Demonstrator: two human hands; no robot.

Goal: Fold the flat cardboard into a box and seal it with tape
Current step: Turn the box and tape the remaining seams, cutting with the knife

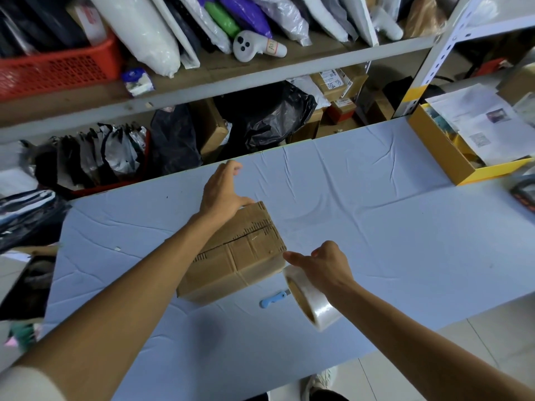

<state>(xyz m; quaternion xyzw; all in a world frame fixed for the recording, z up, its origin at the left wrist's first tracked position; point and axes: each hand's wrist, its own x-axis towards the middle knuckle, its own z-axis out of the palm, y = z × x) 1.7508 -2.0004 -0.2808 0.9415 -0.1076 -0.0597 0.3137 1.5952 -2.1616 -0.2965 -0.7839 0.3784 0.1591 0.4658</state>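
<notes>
- Fingers (234,167) of the left hand (224,189) were loose and gripped nothing; the palm and thumb just rested on the far edge of the cardboard box (246,256).
- Head view, other side: the right hand (325,264) was wrapped around the tape roll (312,302), with one finger poking out to touch the box's near right corner.
- That box sat folded up, flaps closed, on the blue table (376,227). Its top seam ran left to right, angling slightly away at the right end.
- What mattered: the roll hung just right of the box, close to the seam's right end, so the right hand looked like the one to lay the strip along it while the left pinned the box down.
- Couldn't tell if any tape was already on the seam.
- Count: one box, one tape roll, one blue cutter (273,299) lying near the roll, two hands.
</notes>
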